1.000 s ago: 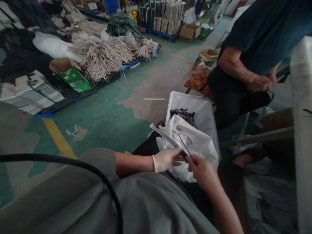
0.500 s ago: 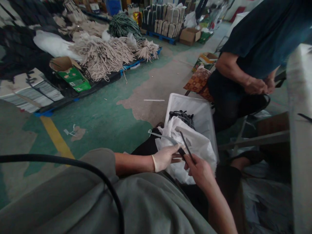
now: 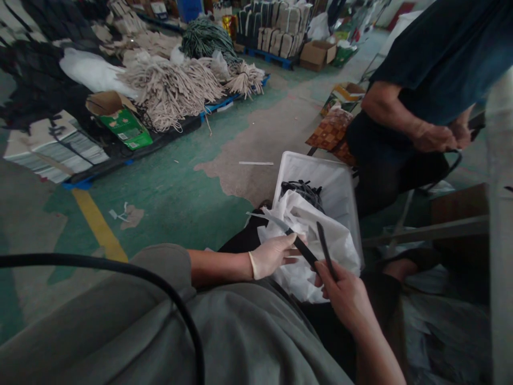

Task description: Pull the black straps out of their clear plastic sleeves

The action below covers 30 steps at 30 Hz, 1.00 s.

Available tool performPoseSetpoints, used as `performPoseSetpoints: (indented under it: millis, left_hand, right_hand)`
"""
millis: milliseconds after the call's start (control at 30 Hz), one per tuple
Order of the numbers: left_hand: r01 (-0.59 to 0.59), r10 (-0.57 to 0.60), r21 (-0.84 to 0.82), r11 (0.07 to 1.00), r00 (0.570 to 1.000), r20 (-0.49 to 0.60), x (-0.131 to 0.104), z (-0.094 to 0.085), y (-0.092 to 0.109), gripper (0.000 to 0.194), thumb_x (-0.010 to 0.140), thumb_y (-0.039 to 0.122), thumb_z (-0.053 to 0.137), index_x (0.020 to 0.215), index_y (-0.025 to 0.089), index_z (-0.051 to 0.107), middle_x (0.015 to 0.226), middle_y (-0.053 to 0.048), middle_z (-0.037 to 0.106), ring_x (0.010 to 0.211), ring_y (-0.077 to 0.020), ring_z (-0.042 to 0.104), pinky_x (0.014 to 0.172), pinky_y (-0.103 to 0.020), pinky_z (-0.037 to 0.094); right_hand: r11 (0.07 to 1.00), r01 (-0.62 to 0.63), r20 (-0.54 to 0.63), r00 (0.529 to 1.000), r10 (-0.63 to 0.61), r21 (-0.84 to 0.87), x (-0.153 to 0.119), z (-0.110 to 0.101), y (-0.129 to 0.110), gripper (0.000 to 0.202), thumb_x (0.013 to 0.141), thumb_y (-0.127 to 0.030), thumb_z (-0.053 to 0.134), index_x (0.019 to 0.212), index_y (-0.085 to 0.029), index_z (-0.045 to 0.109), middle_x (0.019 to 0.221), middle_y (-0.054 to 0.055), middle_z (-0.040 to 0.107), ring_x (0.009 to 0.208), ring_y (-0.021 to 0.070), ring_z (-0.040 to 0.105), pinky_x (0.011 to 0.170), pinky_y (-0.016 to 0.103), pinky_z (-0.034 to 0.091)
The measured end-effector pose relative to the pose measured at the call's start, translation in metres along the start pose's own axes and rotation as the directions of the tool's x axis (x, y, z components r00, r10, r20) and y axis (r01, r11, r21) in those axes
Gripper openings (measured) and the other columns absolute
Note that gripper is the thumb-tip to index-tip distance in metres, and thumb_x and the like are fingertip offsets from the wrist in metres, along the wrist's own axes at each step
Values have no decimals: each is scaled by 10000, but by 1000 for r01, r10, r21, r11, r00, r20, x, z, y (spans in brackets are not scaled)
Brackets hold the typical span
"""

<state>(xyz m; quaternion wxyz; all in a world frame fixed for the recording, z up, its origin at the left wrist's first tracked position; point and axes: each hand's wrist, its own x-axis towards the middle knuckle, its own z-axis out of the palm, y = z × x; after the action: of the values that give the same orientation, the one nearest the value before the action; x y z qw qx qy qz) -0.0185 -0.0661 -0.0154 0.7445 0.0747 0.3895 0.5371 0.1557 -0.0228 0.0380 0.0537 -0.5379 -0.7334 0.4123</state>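
My left hand [image 3: 274, 258], in a pale glove, pinches a flat black strap [image 3: 305, 252] between thumb and fingers. From that pinch a thin pale grey strip [image 3: 268, 216] runs out to the upper left. My right hand [image 3: 345, 293], bare, is closed on the strap's lower right part. A second black length [image 3: 325, 246] sticks up out of the right fist; whether it joins the strap is hidden in the fingers. Both hands are over a white plastic sack [image 3: 339, 238] draped on my lap and into a white bin [image 3: 336, 179], where dark straps [image 3: 302, 192] lie bundled.
At the right a co-worker [image 3: 425, 85] in a dark shirt sits with both hands on a black piece. A black cable [image 3: 160, 283] crosses in front of me at the left. Beige cord bundles [image 3: 168, 88] and a green carton [image 3: 128, 125] lie on pallets beyond the floor.
My right hand has moved right and slightly down, so more black strap shows between my hands. The pale strip reaches out less. The co-worker's hands have shifted right.
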Motion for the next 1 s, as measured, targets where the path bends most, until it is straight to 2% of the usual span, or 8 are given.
performPoseSetpoints:
  millis: [133,267,400,467,533,667,767,1000]
  left_hand:
    - [212,-211,-173,962,977,20,0,-10,-2,511,808,613,640,1060,168,646,1211,-123,646,1096,-237,619,906,-332,455]
    - [127,-179,-286,950,970,-163,14,-22,1,295,883,451,630,997,179,639,1062,-73,708,969,-173,669,878,-286,485]
    - [-167,122,-177,970,964,-238,19,-18,35,250,914,374,603,1001,146,655,871,-75,724,800,-175,696,846,-312,510]
    - [-366,335,-149,919,922,-194,16,-13,54,269,920,369,595,1030,132,659,857,-86,727,800,-186,702,856,-327,513]
    - [-442,413,-162,882,892,-182,14,-11,63,260,923,358,591,1027,131,661,864,-90,730,828,-192,704,884,-334,508]
    - [-232,154,-277,932,949,-276,16,-19,42,226,953,340,532,944,145,646,894,-86,727,848,-184,701,883,-328,503]
    - [-48,-73,-377,925,951,-299,23,-27,12,233,966,348,501,901,157,617,905,-76,718,866,-184,698,871,-330,500]
    - [97,-209,-424,900,952,-225,25,-25,-14,212,910,371,601,839,172,591,877,-50,705,875,-186,690,867,-324,488]
  right_hand:
    - [1000,-13,-18,1000,13,20,-24,-16,2,471,886,-589,435,633,-218,576,490,8,561,448,151,530,476,265,402]
    - [999,-31,134,991,27,28,-36,-18,0,488,890,-591,430,607,-217,564,512,10,574,449,143,515,467,261,387]
    - [999,-34,128,991,35,-7,-29,-5,-3,481,888,-591,411,636,-219,585,470,-3,548,455,155,529,499,269,394]
    - [999,-30,108,994,28,16,-22,2,-5,479,890,-590,397,671,-217,603,470,-5,549,463,162,538,506,270,398]
    - [998,-32,116,993,25,61,-17,7,-7,480,890,-594,389,696,-215,610,473,-6,546,466,166,544,495,268,397]
    - [994,-58,109,993,48,94,-16,11,-3,477,881,-601,416,651,-220,589,443,-18,513,434,162,530,469,260,391]
    - [998,-56,65,996,55,14,-21,11,4,505,886,-603,422,577,-225,553,408,-21,494,405,152,510,462,258,382]
    - [987,-36,113,992,54,-158,-36,-6,14,451,862,-571,417,574,-243,533,423,1,551,393,161,517,442,267,371]
